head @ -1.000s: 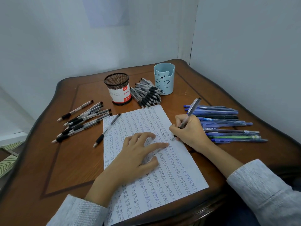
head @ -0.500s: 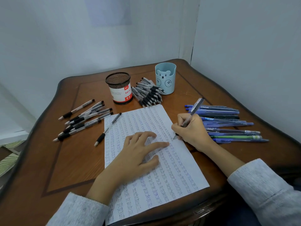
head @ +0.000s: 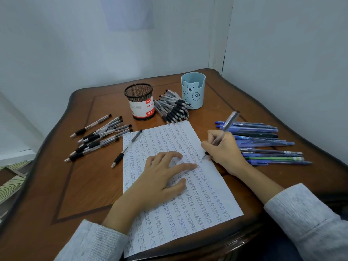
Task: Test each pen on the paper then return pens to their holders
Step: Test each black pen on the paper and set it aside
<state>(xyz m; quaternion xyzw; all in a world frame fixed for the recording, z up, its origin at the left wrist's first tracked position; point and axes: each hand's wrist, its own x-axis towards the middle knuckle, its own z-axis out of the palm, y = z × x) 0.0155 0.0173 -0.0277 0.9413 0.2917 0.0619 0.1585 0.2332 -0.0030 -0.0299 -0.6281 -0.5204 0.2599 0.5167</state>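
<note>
A white sheet of paper [head: 203, 194] covered in rows of small written words lies on the brown wooden table [head: 84, 185]. My left hand [head: 162, 176] presses flat on the sheet with spread fingers. My right hand [head: 224, 151] grips a blue-grey pen [head: 227, 125] in a writing hold, its tip touching the paper's right edge. A black mesh holder [head: 141, 101] with a red and white label and a light blue bear holder [head: 193, 90] stand at the back.
Black-grip pens lie in a loose group [head: 99, 136] on the left and in a pile [head: 173, 108] between the holders. One black pen [head: 128, 147] crosses the paper's left edge. Blue pens [head: 263, 142] lie stacked on the right. White walls close in behind and right.
The view has shifted slightly. My right hand keeps the pen tip at the paper's right edge with only small writing movement; my left hand stays put.
</note>
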